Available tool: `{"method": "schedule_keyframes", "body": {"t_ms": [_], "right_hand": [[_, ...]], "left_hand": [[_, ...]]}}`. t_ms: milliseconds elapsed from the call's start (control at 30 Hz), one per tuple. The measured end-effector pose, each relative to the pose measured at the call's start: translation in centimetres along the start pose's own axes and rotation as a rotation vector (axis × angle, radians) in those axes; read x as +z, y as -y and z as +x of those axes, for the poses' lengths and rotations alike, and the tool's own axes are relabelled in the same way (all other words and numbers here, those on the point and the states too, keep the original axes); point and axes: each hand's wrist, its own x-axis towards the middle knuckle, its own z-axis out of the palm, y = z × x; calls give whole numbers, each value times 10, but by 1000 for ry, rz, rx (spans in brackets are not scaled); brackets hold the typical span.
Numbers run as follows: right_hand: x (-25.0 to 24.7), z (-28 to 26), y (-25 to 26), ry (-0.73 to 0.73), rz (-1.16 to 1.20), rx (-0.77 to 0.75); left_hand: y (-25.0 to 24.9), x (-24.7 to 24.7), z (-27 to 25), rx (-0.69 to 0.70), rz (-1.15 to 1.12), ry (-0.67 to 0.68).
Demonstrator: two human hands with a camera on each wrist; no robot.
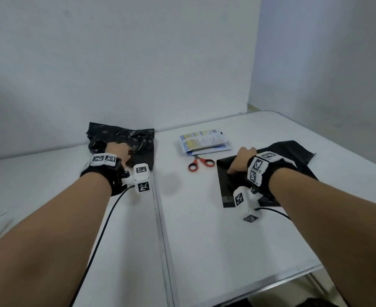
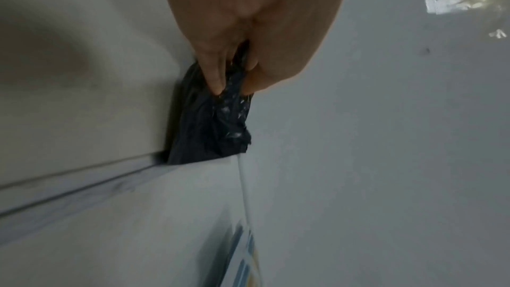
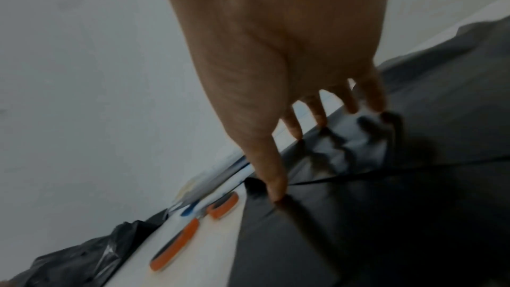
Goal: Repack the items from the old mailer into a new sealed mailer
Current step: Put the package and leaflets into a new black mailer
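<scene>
Pinching the crumpled old mailer (image 1: pixel 125 140) left of the scissors (image 1: pixel 199 163), the left hand (image 1: pixel 118 151) leaves packets (image 1: pixel 204 141) unpacked behind them while right hand (image 1: pixel 241 159) fingertips spread on the new mailer (image 1: pixel 293 156), unfilled, unsealed.

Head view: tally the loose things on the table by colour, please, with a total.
Black: 2, the crumpled mailer that the left hand grips, and the flat mailer that the right hand touches.
Red and black: 1, the scissors.
White with blue and yellow print: 1 stack of packets; how many packets cannot be told.
Total: 4.
</scene>
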Motion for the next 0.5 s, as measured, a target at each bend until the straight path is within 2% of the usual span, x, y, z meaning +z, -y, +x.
{"method": "schedule_keyframes", "body": {"t_ms": [33,133,233,333,433,500], "right_hand": [[0,0,-5,14,-41,21],[2,1,-15,18,-146,2],[6,-2,-24,-41,-168,18],[12,-9,-32,-100,-41,73],[5,-17,-30,-308,271,66],[-8,-26,-22,-492,446,-40]], "left_hand": [[1,3,5,-74,-142,-48],[-5,15,3,-114,-156,-296],[-21,15,-24,-118,-216,-262],[-25,10,-36,-189,-219,-215],[-32,6,-63,-117,-158,-233],[-31,8,-71,15,-141,-217]]}}
